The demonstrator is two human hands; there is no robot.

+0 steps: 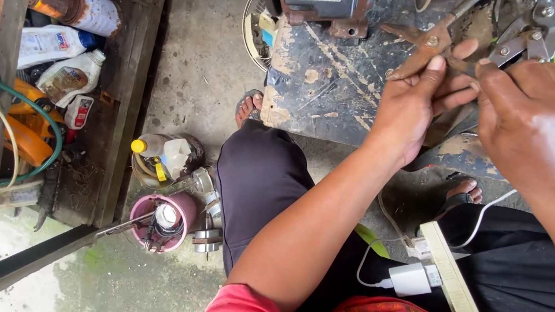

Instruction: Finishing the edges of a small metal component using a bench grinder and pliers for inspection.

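My left hand (pixel 416 100) and my right hand (pixel 533 115) meet above a low, paint-stained metal bench (pixel 326 82). The fingertips of both pinch something small between them; it is hidden by the fingers. Rusty scissors (pixel 420 49) lie on the bench just beyond my left fingers. Metal snips (pixel 530 36) lie beyond my right hand. I sit with dark trousers and sandalled feet (pixel 250 106) under the bench.
A white power strip with a charger (pixel 448 276) rests on my lap. A pink cup with tools (pixel 162 221) and a yellow-capped bottle (pixel 158 152) stand on the concrete floor at left. A wooden shelf (pixel 5 46) holds bottles, hoses and cans.
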